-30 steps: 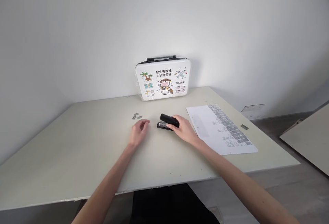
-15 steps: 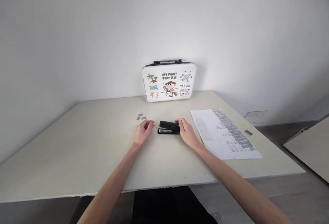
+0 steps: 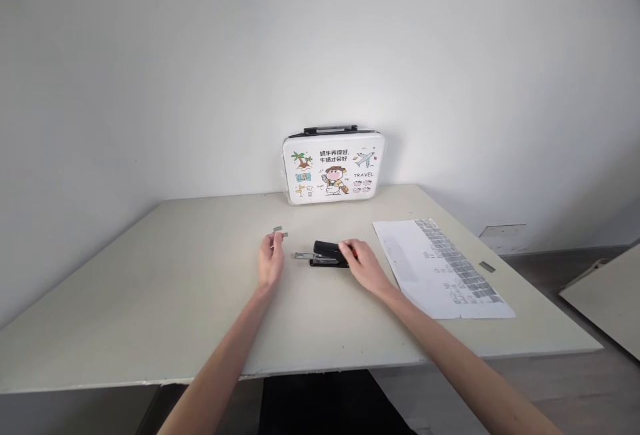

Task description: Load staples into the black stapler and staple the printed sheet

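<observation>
A black stapler (image 3: 327, 248) lies on the table with its metal staple tray (image 3: 303, 256) slid out to the left. My right hand (image 3: 363, 266) is closed around the stapler's right end. To the left of the tray, my left hand (image 3: 271, 260) has its thumb and fingers drawn together at the small grey staple strips. One staple strip (image 3: 277, 229) shows just beyond the fingertips, and another (image 3: 285, 234) is beside them. Whatever is between the left fingers is hidden.
A white cartoon-printed case (image 3: 334, 168) stands against the wall at the back. On the right lies a white sheet of paper (image 3: 400, 255) with a grey patterned band, and beyond it another staple strip (image 3: 487, 266). The table's front edge (image 3: 350, 368) runs below my forearms.
The stapler's metal tray has come out to the left. My left hand has moved left, away from the stapler, onto the staple strips. My right hand stays on the stapler; the view shifted slightly.
</observation>
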`<state>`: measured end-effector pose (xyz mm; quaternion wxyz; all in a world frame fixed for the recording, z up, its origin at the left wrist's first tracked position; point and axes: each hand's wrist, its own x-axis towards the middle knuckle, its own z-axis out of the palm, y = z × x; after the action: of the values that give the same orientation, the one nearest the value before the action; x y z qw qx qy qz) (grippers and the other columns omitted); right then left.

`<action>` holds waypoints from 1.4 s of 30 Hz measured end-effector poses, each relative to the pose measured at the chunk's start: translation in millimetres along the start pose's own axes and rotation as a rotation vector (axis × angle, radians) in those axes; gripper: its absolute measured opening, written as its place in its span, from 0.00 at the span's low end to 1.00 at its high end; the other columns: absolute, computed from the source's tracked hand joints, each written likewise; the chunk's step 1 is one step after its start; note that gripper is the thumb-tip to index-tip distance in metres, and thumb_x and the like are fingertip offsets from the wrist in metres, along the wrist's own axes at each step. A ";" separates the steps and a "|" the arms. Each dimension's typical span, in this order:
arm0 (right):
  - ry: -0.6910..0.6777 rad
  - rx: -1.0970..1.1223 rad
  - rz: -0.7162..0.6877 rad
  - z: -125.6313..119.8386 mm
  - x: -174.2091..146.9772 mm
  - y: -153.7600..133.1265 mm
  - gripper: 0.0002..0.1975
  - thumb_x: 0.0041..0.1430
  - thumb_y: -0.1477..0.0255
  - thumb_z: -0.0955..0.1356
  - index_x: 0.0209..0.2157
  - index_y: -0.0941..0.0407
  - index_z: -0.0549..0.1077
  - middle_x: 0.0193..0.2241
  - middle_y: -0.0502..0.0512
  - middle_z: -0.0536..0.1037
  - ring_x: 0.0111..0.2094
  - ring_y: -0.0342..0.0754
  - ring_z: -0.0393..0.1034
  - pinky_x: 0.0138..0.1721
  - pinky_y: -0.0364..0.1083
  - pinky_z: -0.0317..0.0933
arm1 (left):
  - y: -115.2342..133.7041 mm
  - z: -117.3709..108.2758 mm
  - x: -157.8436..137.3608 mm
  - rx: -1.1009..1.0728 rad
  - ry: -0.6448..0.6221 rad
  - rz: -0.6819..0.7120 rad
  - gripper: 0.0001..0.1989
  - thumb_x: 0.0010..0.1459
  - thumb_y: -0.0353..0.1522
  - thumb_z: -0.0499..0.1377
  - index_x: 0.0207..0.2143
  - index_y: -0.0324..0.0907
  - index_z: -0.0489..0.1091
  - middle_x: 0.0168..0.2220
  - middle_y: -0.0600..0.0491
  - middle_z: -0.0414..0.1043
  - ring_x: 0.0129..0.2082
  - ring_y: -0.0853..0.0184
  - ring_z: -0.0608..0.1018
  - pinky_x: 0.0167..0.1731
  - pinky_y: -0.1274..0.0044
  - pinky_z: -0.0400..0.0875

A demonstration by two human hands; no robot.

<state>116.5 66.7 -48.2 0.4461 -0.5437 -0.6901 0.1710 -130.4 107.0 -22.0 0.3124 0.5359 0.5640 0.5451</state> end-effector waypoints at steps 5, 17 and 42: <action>-0.001 -0.042 -0.126 -0.5 -3.2 -4.1 0.10 0.63 0.62 0.71 0.41 0.52 0.73 0.37 0.56 0.79 0.40 0.57 0.72 0.44 0.55 0.67 | 1.7 7.9 -1.8 -0.247 -0.161 -0.097 0.22 0.66 0.51 0.54 0.41 0.41 0.70 0.49 0.42 0.77 0.51 0.57 0.80 0.55 0.65 0.72; 0.129 -0.094 -0.595 -6.3 -7.3 -22.9 0.22 0.63 0.88 0.59 0.44 0.50 0.74 0.44 0.56 0.79 0.51 0.54 0.72 0.50 0.56 0.69 | 7.0 2.4 -7.0 -0.800 -0.536 -0.661 0.28 0.73 0.47 0.41 0.49 0.35 0.72 0.52 0.36 0.76 0.58 0.54 0.77 0.62 0.62 0.69; 0.308 0.021 -0.384 -2.2 -6.2 -15.7 0.14 0.62 0.81 0.67 0.45 0.49 0.70 0.45 0.57 0.76 0.49 0.56 0.71 0.47 0.58 0.71 | 6.2 7.5 -16.6 -0.411 -0.374 -0.258 0.30 0.56 0.33 0.64 0.62 0.43 0.69 0.26 0.60 0.65 0.26 0.71 0.66 0.31 0.77 0.61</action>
<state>109.0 55.0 -38.3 0.5762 -0.4175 -0.7027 0.0053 -117.9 92.3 -21.5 0.5794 0.4766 0.4378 0.4955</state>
